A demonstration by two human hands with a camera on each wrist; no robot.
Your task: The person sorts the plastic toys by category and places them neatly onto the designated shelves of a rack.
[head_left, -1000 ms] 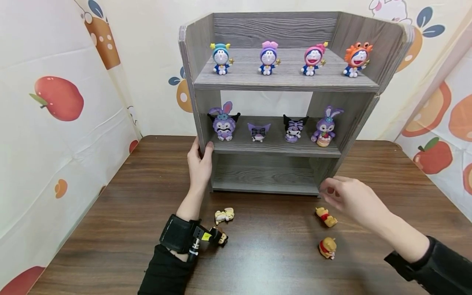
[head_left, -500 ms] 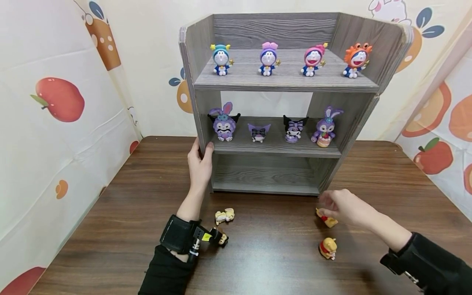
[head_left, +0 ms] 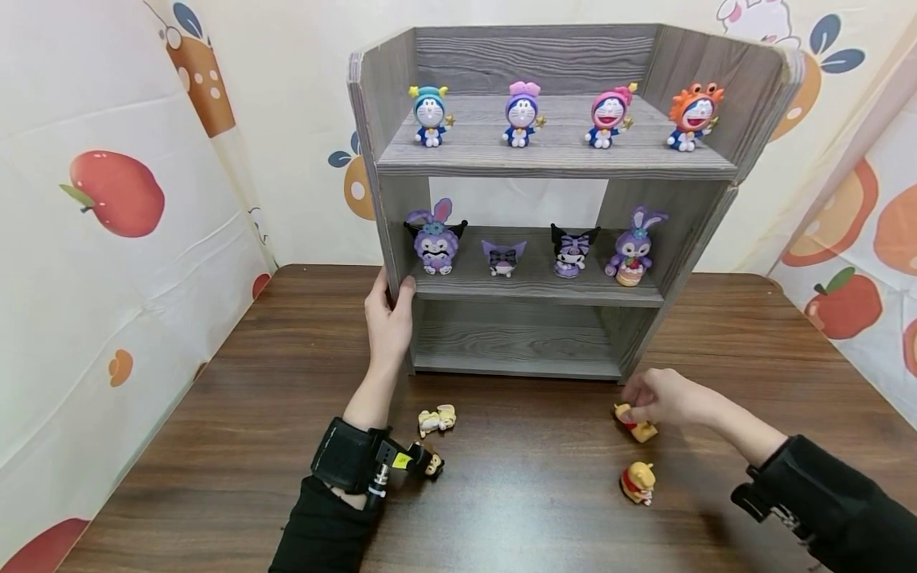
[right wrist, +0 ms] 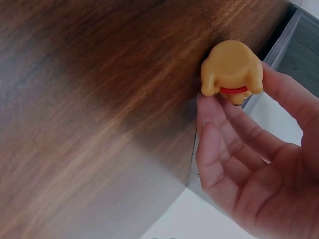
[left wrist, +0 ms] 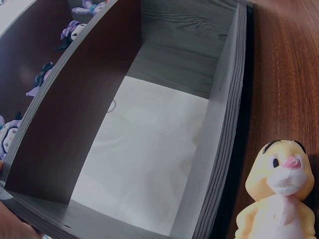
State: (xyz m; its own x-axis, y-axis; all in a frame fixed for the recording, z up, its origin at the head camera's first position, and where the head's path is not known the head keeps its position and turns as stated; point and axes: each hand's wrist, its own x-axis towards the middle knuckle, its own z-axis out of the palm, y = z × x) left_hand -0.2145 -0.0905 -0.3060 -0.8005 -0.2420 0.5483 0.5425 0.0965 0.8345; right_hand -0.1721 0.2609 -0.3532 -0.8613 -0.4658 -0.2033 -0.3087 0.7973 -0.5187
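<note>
My left hand holds the lower left side panel of a grey wooden shelf, thumb in front and the other fingers partly hidden behind it. In the right wrist view my right hand has thumb and fingers on either side of a yellow bear figurine with a red shirt, pinching it while it lies on the table. A second yellow bear figurine lies nearer. By my left forearm are a cream rabbit figurine and a small brown-and-yellow figurine, partly covered by the wrist camera.
Several blue figurines in coloured hats, one a blue-hatted figurine, stand on the top shelf. Several purple figurines, among them a purple rabbit, line the middle one. Everything stands on a brown wooden table, with printed cloth behind.
My right hand has moved down from the shelf's lower right corner to the upper bear figurine and taken hold of it. The left hand stays on the shelf side.
</note>
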